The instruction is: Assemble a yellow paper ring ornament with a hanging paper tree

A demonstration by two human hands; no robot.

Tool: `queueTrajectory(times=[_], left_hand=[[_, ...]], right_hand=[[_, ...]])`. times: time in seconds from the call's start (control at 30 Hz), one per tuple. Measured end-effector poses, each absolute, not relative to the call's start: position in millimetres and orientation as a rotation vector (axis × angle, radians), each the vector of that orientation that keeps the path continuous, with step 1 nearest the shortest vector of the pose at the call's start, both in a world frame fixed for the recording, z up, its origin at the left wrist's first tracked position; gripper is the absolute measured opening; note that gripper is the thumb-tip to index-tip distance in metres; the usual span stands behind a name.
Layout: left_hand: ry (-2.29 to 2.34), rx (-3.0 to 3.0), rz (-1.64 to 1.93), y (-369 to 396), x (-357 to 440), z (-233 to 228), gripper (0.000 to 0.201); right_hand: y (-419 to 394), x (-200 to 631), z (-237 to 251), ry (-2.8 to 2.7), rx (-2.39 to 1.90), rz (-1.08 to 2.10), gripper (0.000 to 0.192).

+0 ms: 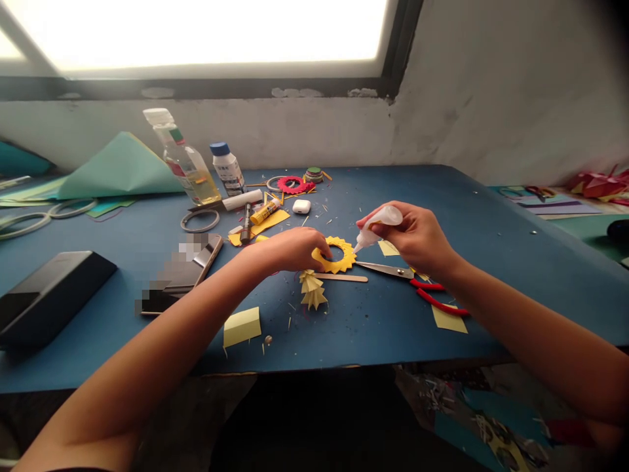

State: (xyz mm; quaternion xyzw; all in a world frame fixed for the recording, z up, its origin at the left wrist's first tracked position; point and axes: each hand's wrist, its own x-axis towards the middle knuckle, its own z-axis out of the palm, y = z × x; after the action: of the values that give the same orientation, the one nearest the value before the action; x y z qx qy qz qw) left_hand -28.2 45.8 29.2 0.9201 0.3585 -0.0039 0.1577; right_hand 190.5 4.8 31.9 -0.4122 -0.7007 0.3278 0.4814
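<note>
My left hand (pixel 304 250) grips the left side of a yellow paper ring (pixel 346 262) with a pointed, toothed rim. In my right hand (pixel 423 237) is a small white glue bottle (pixel 381 221), tilted nozzle-down so its tip meets or nearly meets the ring's right edge. Pleated pale-yellow paper pieces (pixel 313 298) lie just below the left hand. A wooden craft stick (pixel 344 278) rests beside them. Red-handled scissors (pixel 388 269) lie under the right hand, blades pointing toward the ring.
At the back stand a clear bottle (pixel 194 174) and a blue-capped white bottle (pixel 227 169). A phone (pixel 196 269) and a dark box (pixel 54 288) lie on the left. Farther back are a red toothed ring (pixel 310 188) and a white earphone case (pixel 301 207). Yellow paper squares (pixel 242 327) and scraps are scattered about.
</note>
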Motion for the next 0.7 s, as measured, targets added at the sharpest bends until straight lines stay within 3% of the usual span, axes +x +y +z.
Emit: queueTrajectory(times=[0.7], left_hand=[[1.181,2.436,0.242,48,-49,18,0.028]], right_hand=[[25,152,2,-1.629,-0.919,0.783,0.011]])
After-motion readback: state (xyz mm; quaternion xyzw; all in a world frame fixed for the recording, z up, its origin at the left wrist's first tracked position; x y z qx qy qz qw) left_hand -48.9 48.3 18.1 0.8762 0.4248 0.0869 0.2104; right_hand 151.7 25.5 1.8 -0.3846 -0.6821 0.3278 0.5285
